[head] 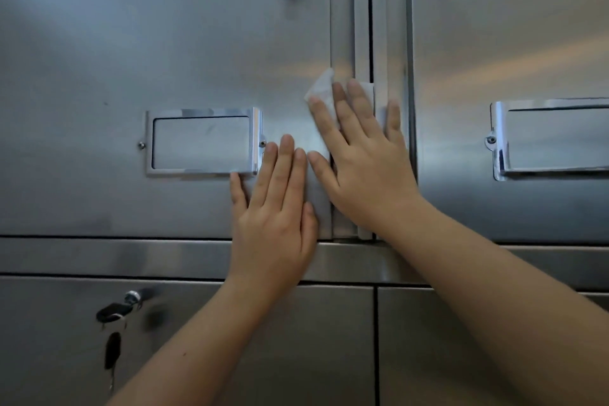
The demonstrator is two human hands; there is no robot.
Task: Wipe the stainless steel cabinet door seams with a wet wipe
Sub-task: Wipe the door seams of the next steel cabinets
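**Centre seam, upper doors: wipe stroke in hand**

The right hand lay flat with its fingers straight, pressing the wet wipe onto the vertical seam between the two upper doors. The grip was not closed, so the wipe was only pinned under the fingers. One corner of the wipe showed up-left of the fingertips. The left hand was also flat and held nothing, braced on the left door just beside the label holder.

Judgement: the stroke would go best with the wipe's edge worked under the fingertips into the dark gap, not merely across the raised strips. It should be drawn one way along the seam while the left hand steadies the door.

Not readable:
- Most of the wipe was hidden under the right hand, and its wetness could not be told.
- The frame cut off the seam's top, and the right wrist covered its lower end.
- Any grime in the gap was too faint to make out.
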